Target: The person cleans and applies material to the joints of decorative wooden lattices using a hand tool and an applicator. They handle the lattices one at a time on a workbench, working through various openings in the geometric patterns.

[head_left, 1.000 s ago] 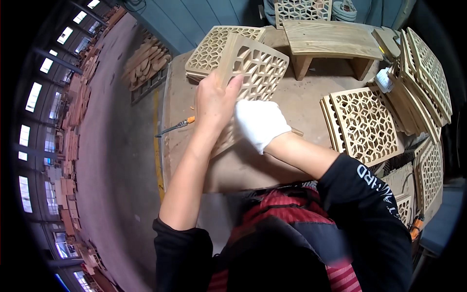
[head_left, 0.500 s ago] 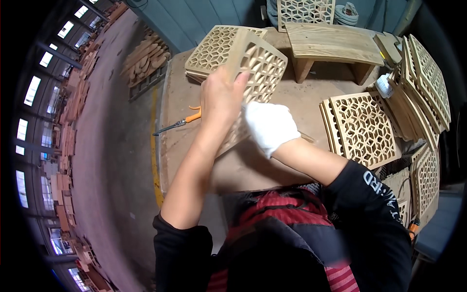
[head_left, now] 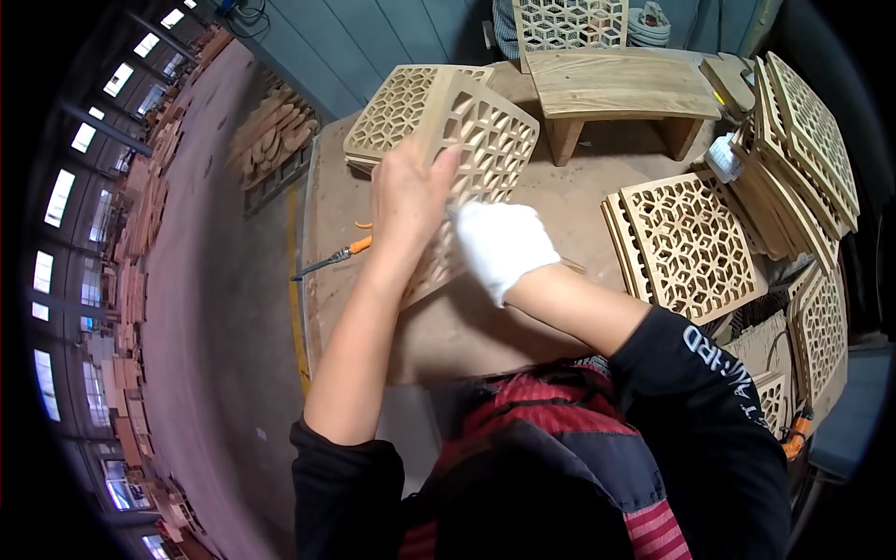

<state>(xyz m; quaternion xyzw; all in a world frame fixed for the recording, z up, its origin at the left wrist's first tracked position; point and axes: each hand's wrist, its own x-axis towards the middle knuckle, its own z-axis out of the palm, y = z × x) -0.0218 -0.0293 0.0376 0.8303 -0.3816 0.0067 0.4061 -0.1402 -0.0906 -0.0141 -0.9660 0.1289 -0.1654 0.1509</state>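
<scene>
A wooden lattice panel (head_left: 495, 135) is held tilted above the table, its plain edge toward me. My left hand (head_left: 407, 196) is bare and wrapped round that edge, thumb on the upper side. My right hand (head_left: 504, 245), in a white glove, is closed against the lower part of the panel's pierced face. Its fingers are curled, and whatever they hold, if anything, is hidden. Beside my left wrist lies an air blow gun (head_left: 343, 254) with an orange handle and dark nozzle, partly covered by the hand. Another lattice panel (head_left: 397, 103) rests on a stack behind the held one.
A low wooden bench (head_left: 621, 84) stands at the back of the table (head_left: 448, 345). To the right is a stack of lattice panels (head_left: 689, 243), with more leaning panels (head_left: 812, 140) beyond. Curved wood pieces (head_left: 275, 131) are piled past the table's left edge.
The view has shifted slightly, moving the whole scene a little. Both hands keep their places on the panel, with the gloved hand still against its lower face.
</scene>
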